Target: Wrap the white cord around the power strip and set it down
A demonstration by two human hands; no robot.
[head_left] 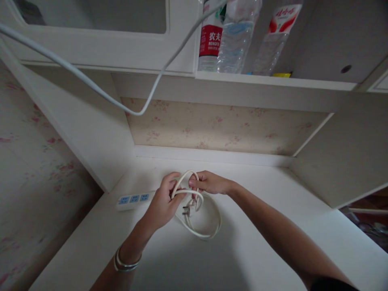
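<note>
Both hands meet over the white desk top [242, 258], working a cream power cord [209, 232]. Left hand [162, 204] is curled around a bunch of cord loops, fingers pressed together on the far side, thumb over the top near the loop's crest. Right hand [210, 182] pinches the same loop from the other side; fingertips bunched on the cord, exact finger count hard to make out since they fold under. Cord sits at desk centre, part lifted in the hands, the lower loop hanging or lying on the desk (cannot tell if it touches). Its plug [185, 210] dangles inside the loops, prongs barely readable. The cord seems to run to a white power strip [133, 200] with blue sockets, lying just left of the left hand; the join is hidden behind that hand, and the strip's right end too. Silver bangles [125, 262] on the left wrist. Right forearm cut off at the lower edge, dark sleeve just showing.

Above: a second white cable [91, 83] sags across the cabinet front, both ends out of frame. Shelf at top holds three plastic bottles [236, 36], tops cut off, one red label. Something yellow [281, 74] beside them, too small to identify. Floral wallpaper [218, 127] behind the desk.
</note>
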